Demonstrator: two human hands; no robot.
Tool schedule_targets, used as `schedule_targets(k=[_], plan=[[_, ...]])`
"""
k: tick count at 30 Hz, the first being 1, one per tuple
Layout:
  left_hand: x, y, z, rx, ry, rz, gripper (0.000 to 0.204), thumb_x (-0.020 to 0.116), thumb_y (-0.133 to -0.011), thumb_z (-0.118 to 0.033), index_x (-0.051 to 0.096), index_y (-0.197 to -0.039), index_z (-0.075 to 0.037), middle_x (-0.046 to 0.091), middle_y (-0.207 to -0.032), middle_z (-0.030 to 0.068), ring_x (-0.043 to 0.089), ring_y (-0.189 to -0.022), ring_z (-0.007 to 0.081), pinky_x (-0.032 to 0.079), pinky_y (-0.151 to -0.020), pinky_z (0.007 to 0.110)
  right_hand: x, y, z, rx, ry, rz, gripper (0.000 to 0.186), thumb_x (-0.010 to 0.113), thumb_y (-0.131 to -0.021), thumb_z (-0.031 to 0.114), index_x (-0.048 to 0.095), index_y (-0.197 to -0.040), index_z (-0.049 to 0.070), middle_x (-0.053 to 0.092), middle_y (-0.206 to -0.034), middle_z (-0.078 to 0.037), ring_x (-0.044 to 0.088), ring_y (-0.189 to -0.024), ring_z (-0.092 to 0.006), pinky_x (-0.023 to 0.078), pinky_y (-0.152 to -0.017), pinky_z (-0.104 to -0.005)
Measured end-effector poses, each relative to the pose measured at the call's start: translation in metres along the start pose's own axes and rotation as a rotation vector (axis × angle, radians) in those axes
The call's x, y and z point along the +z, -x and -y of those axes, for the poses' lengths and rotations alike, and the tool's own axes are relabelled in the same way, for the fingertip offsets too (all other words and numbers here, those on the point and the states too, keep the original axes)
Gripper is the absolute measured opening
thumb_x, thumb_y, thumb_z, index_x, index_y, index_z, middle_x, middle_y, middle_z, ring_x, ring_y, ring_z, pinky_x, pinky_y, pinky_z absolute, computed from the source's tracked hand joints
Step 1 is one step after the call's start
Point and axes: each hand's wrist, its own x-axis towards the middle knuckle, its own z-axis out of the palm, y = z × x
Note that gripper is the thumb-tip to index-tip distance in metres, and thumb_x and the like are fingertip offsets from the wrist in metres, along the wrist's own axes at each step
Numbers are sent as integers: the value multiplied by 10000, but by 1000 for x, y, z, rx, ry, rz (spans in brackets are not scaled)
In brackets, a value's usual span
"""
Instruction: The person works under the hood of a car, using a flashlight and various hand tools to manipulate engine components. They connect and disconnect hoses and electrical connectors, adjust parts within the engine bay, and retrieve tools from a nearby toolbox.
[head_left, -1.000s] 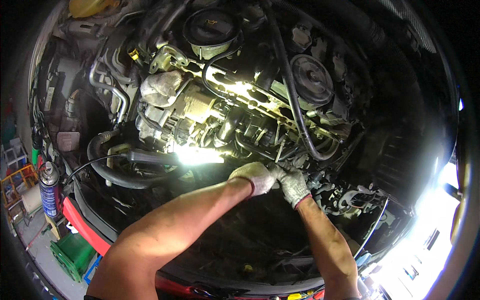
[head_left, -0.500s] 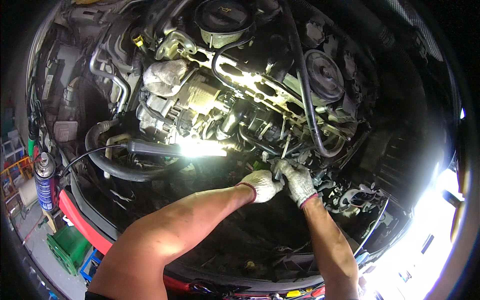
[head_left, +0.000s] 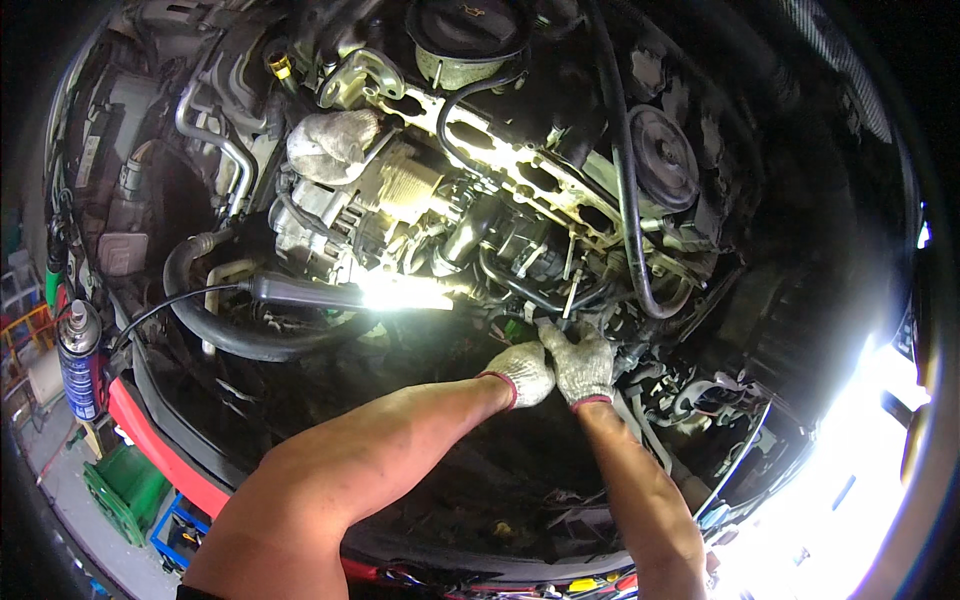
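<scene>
Both hands wear white knit gloves with red cuffs and reach into a car's engine bay. My left hand point(head_left: 526, 374) is curled closed; its fingertips and anything in them are hidden. Right against it, my right hand point(head_left: 584, 368) is bent closed at the hoses and wiring, thumb side toward the left hand. What it grips is hidden. A green connector point(head_left: 515, 329) shows just beyond my left hand. Slim metal rods point(head_left: 572, 287) stand up past my right hand. A lit work lamp point(head_left: 405, 293) lies across the engine, left of the hands.
A crumpled white glove point(head_left: 333, 146) rests on the engine beside the cylinder head's open ports point(head_left: 540, 176). Thick black hoses point(head_left: 250, 345) curve around the left side. A spray can point(head_left: 80, 365) stands at the left edge near the red bumper point(head_left: 160, 450); a green bin point(head_left: 128, 490) is below.
My right hand has shifted slightly left and lower, closer against my left hand. The grey metal piece seen between the hands is now out of sight. The view has shifted slightly.
</scene>
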Motion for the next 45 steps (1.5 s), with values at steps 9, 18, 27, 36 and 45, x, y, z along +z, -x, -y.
schedule_targets(k=[9, 18, 27, 36, 45], plan=[[62, -68, 72, 422, -264, 187, 278, 539, -929, -230, 681, -1120, -86, 668, -1104, 227, 631, -1026, 403, 501, -927, 463, 2, -3, -9, -18, 105, -91, 523, 792, -782, 456, 715, -1018, -4, 729, -967, -225, 690, -934, -393, 524, -849, -429], [-19, -10, -12, 53, -88, 285, 573, 562, -917, -532, 658, -1214, -51, 660, -1206, 251, 606, -1151, 426, 474, -988, 474, 4, -17, -47, -97, -167, 31, 543, 780, -813, 457, 715, -1047, -28, 736, -967, -216, 697, -921, -363, 520, -862, -418], [-27, 2, -24, 13, 22, 258, 619, 536, -934, -565, 665, -1182, -13, 665, -1181, 273, 609, -1141, 442, 479, -986, 473, 6, -43, -23, 300, -908, 13, 429, 632, -976, 374, 649, -1197, 6, 693, -1088, -129, 650, -944, -262, 532, -853, -395], [-26, 26, -42, -195, -10, 43, 589, 576, -929, -477, 617, -1196, 46, 667, -1159, 289, 620, -1158, 423, 486, -1005, 474, 22, -50, -13, 417, -1369, 179, 272, 624, -1010, 268, 619, -1204, 78, 657, -1010, -80, 649, -803, -228, 583, -708, -359], [-19, 25, -39, -192, 56, 26, 551, 625, -908, -427, 614, -1190, 47, 657, -1174, 299, 621, -1150, 431, 495, -990, 473, 19, -45, -2, 444, -1405, 191, 273, 656, -986, 278, 639, -1190, 97, 674, -970, -60, 645, -785, -232, 561, -723, -385]])
